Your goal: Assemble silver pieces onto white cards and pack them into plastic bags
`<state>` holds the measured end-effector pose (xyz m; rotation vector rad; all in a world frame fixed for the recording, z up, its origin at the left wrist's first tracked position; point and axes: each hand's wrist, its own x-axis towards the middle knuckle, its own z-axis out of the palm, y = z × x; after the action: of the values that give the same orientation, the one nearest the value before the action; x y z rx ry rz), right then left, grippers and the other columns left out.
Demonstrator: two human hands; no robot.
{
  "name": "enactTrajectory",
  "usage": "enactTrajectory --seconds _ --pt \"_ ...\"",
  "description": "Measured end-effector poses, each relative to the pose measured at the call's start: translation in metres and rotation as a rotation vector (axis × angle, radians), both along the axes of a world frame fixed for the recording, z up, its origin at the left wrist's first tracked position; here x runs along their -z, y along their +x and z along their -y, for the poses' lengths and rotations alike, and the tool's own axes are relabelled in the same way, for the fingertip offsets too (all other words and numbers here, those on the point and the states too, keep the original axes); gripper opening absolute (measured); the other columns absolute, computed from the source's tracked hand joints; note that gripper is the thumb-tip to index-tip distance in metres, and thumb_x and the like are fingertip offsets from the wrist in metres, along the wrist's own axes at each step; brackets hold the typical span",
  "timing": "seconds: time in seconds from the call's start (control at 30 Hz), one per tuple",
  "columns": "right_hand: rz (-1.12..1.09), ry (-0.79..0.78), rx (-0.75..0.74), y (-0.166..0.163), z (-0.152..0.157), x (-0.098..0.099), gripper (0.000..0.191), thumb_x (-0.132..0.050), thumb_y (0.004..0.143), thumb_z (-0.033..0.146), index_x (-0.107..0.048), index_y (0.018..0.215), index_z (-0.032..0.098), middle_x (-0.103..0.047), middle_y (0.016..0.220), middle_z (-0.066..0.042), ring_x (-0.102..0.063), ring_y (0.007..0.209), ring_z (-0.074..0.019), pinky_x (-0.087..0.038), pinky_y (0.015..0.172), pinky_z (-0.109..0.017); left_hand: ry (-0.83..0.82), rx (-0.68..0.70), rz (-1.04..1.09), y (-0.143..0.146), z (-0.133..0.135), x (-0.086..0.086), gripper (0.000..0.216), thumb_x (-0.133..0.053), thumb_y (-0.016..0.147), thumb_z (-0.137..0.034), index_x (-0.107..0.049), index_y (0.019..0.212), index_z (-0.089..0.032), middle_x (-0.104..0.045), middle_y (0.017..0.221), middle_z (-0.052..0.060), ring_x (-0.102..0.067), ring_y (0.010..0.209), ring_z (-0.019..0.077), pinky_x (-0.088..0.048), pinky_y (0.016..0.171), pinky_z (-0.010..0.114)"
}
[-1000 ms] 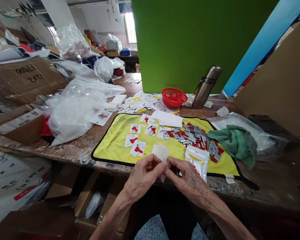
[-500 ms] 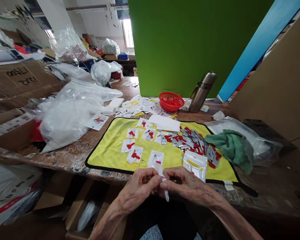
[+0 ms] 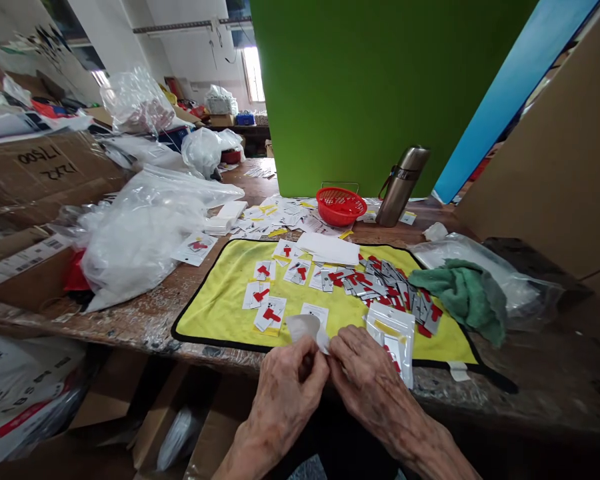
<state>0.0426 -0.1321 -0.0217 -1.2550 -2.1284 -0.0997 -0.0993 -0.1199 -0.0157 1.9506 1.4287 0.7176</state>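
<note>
Fingers (image 3: 306, 348) of left hand (image 3: 285, 387) and right hand (image 3: 370, 380) pinch one white slip (image 3: 303, 326), one zip pouch (image 3: 399, 321) nearby.

Head-worn view, taken from above the near edge of the desk (image 3: 150, 310), facing forward and tilted down, with a wide field. Left grip (image 3: 287, 387) and right grip (image 3: 373, 380) lie close, low near centre; the yellow cloth (image 3: 215, 300) occupies the middle distance; the green board (image 3: 350, 80) stands beyond, and the window (image 3: 253, 73) lies farther off, left of it.
</note>
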Motion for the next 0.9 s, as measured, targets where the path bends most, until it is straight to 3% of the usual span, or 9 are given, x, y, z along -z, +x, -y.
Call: enactTrajectory --seconds 0.2,0.4,0.53,0.7,0.8,0.9 --pt "0.045 -0.006 0.097 -0.003 0.005 0.004 0.022 -0.037 0.084 0.003 -0.05 0.088 0.02 -0.061 0.073 -0.003 -0.059 0.066 -0.0172 -0.045 0.063 -0.028 -0.003 0.029 -0.03 0.004 -0.004 0.009 0.022 -0.037 0.082 -0.025 -0.038 0.061 -0.021 -0.04 0.053 -0.004 -0.037 0.049 0.0114 -0.029 0.051 0.023" --pt "-0.042 -0.013 0.113 -0.003 0.004 0.015 0.021 -0.034 0.085 0.005 -0.042 0.076 0.022 -0.055 0.063 0.0 -0.055 0.057 -0.0165 -0.042 0.053 -0.027 0.16 -0.026 -0.209 0.01 0.001 0.006 0.021 -0.037 0.081 -0.02 -0.041 0.06 -0.021 -0.041 0.05 -0.003 -0.038 0.046 0.0119 -0.027 0.051 0.025" --pt "-0.143 -0.186 0.123 0.003 0.001 0.004 0.017 -0.035 0.085 0.009 -0.042 0.078 0.023 -0.058 0.069 -0.001 -0.058 0.063 -0.0168 -0.046 0.056 -0.027 0.344 -0.077 -0.234 0.009 0.002 0.002 0.021 -0.04 0.076 -0.013 -0.039 0.057 -0.021 -0.038 0.046 -0.005 -0.035 0.041 0.0105 -0.021 0.047 0.025" --pt "-0.172 -0.574 -0.086 0.009 0.002 -0.01 0.024 -0.042 0.084 0.011 -0.053 0.102 0.022 -0.066 0.099 -0.006 -0.063 0.088 -0.017 -0.051 0.074 -0.028 0.321 -0.031 -0.152 0.009 0.007 0.009 0.02 -0.044 0.075 -0.015 -0.041 0.056 -0.02 -0.037 0.043 -0.006 -0.035 0.038 0.0092 -0.023 0.045 0.023" --pt "-0.188 -0.64 0.003 0.021 -0.006 -0.003 0.027 -0.046 0.08 0.014 -0.06 0.102 0.021 -0.068 0.099 -0.008 -0.063 0.09 -0.021 -0.049 0.077 -0.032 0.227 0.016 -0.1 0.009 0.009 0.009 0.024 -0.045 0.078 -0.018 -0.044 0.054 -0.02 -0.037 0.043 -0.005 -0.035 0.038 0.0089 -0.025 0.045 0.023" --pt "-0.326 -0.689 0.166 0.038 -0.017 -0.001 0.018 -0.052 0.082 0.027 -0.066 0.091 0.021 -0.069 0.087 -0.006 -0.063 0.085 -0.0225 -0.049 0.073 -0.032 0.163 -0.109 0.055 0.0 0.004 0.001 0.02 -0.055 0.078 -0.033 -0.056 0.064 -0.019 -0.051 0.056 -0.002 -0.048 0.052 0.0121 -0.038 0.054 0.024"
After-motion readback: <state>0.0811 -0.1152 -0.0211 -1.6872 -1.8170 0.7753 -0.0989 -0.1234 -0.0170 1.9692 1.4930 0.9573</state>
